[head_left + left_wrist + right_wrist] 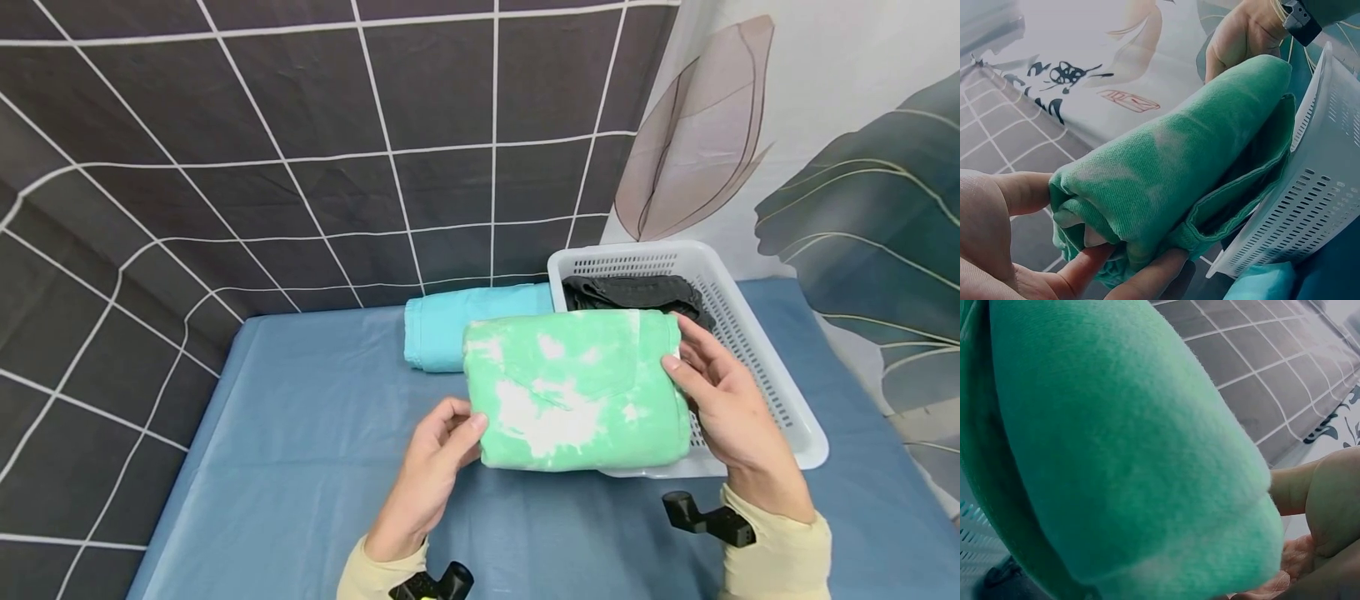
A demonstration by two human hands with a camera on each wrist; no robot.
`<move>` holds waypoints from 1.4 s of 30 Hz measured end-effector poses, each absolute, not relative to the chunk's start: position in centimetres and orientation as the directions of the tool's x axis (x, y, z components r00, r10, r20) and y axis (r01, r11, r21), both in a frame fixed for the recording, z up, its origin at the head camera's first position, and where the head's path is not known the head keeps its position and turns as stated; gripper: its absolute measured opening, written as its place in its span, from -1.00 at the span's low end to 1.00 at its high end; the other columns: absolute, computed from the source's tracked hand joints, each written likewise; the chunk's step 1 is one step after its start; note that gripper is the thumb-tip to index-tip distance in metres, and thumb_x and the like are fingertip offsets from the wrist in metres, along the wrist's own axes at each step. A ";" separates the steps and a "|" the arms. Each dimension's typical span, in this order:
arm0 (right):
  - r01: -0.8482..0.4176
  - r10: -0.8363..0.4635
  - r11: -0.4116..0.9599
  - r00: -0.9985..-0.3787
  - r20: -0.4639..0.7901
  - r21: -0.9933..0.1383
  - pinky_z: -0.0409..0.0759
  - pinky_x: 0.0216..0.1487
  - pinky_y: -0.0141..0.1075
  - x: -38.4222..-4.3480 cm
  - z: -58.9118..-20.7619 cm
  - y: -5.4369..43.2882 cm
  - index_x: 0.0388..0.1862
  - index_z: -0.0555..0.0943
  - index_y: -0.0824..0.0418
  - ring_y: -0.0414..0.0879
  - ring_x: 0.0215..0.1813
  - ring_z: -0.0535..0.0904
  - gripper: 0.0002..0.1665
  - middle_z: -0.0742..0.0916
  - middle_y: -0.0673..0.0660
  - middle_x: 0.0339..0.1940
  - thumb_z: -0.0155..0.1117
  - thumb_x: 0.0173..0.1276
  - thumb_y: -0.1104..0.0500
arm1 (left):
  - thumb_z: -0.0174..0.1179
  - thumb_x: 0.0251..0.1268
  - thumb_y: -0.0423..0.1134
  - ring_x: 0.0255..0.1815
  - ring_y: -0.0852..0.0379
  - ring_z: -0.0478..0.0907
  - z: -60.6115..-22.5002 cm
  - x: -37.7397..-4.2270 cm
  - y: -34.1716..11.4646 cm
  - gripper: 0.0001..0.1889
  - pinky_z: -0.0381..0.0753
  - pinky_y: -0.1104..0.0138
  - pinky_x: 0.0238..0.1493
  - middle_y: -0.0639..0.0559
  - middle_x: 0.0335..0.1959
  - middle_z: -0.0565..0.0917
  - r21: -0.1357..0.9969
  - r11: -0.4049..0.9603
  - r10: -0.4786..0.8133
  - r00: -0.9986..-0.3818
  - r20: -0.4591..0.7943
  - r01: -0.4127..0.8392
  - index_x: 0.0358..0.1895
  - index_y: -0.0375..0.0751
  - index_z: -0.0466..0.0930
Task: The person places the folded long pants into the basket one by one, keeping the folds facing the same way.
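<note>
A folded green-and-white tie-dye garment point(570, 392) is held up between both hands, its lower right part overlapping the basket in the head view. My left hand point(438, 467) pinches its left edge, thumb on the near face. At the other end, my right hand point(723, 396) grips the right edge, with its thumb in front and fingers behind. Rolled layers of the garment point(1166, 162) show in the left wrist view, with a loose stitched fold below. The garment point(1129, 444) fills most of the right wrist view.
Behind the garment stands a white perforated basket point(780, 392) with a folded black garment point(637, 292) inside. A folded light-blue cloth point(442, 329) lies left of the basket on the blue-covered table point(315, 417). A dark grid-patterned curtain point(435, 92) hangs along the back and left.
</note>
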State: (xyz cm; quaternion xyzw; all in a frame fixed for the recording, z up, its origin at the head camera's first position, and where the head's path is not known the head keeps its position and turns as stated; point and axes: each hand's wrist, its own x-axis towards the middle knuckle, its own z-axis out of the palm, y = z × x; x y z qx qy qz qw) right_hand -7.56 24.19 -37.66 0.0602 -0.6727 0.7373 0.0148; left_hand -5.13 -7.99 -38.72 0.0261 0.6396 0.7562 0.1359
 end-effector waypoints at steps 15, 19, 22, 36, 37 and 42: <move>-0.098 -0.085 -0.137 -0.990 0.110 -0.986 0.67 -0.13 -0.40 -7.7 -37.8 25.6 0.64 0.09 0.20 -0.28 0.11 0.60 -0.29 0.58 -0.06 0.24 0.02 0.59 0.34 | 0.15 0.51 -0.23 -0.16 0.12 0.59 -38.7 -5.2 -7.3 -0.70 0.60 0.22 0.04 -0.07 -0.21 0.60 0.974 -0.140 0.271 -0.953 -0.136 -0.179 -0.01 -0.49 0.46; -0.102 -0.089 -0.149 -0.989 0.116 -0.984 0.67 -0.13 -0.40 -7.7 -37.9 25.9 0.64 0.06 0.23 -0.28 0.11 0.61 -0.28 0.59 -0.06 0.23 0.01 0.59 0.36 | 0.15 0.51 -0.23 -0.17 0.12 0.58 -38.7 -5.3 -7.1 -0.70 0.60 0.23 0.04 -0.08 -0.19 0.59 0.974 -0.139 0.282 -0.950 -0.134 -0.179 0.00 -0.48 0.46; -0.101 -0.094 -0.137 -0.989 0.115 -0.985 0.67 -0.13 -0.41 -7.8 -37.9 26.1 0.65 0.04 0.23 -0.28 0.12 0.60 -0.27 0.58 -0.07 0.24 0.00 0.59 0.36 | 0.16 0.50 -0.23 -0.19 0.12 0.57 -38.7 -5.3 -6.9 -0.70 0.59 0.27 0.01 -0.09 -0.19 0.58 0.975 -0.131 0.280 -0.950 -0.136 -0.178 -0.01 -0.48 0.47; -0.060 -0.059 -0.033 -0.996 0.062 -0.998 0.62 -0.09 -0.47 -7.7 -38.1 27.5 0.67 -0.01 0.17 -0.37 0.20 0.49 -0.23 0.45 -0.04 0.32 0.04 0.60 0.28 | 0.19 0.47 -0.28 -0.17 0.12 0.61 -38.9 -5.6 -6.0 -0.72 0.57 0.34 -0.04 -0.06 -0.19 0.65 0.985 -0.106 0.304 -0.948 -0.097 -0.134 0.01 -0.49 0.50; -0.052 -0.056 -0.018 -0.997 0.053 -0.998 0.61 -0.08 -0.50 -7.6 -38.1 27.6 0.67 -0.02 0.16 -0.39 0.23 0.46 -0.22 0.42 0.00 0.36 0.04 0.61 0.27 | 0.19 0.47 -0.28 -0.17 0.11 0.61 -38.9 -5.6 -5.9 -0.72 0.57 0.35 -0.04 -0.06 -0.19 0.65 0.986 -0.105 0.306 -0.947 -0.094 -0.132 0.01 -0.49 0.50; -0.016 -0.046 0.028 -0.999 0.015 -0.999 0.58 -0.06 -0.53 -7.5 -38.1 28.2 0.68 -0.04 0.10 -0.42 0.26 0.39 -0.20 0.26 0.17 0.49 0.05 0.61 0.24 | 0.20 0.47 -0.26 -0.14 0.09 0.61 -39.0 -5.7 -5.6 -0.70 0.57 0.33 -0.01 -0.10 -0.16 0.65 0.986 -0.101 0.320 -0.943 -0.095 -0.133 0.03 -0.48 0.50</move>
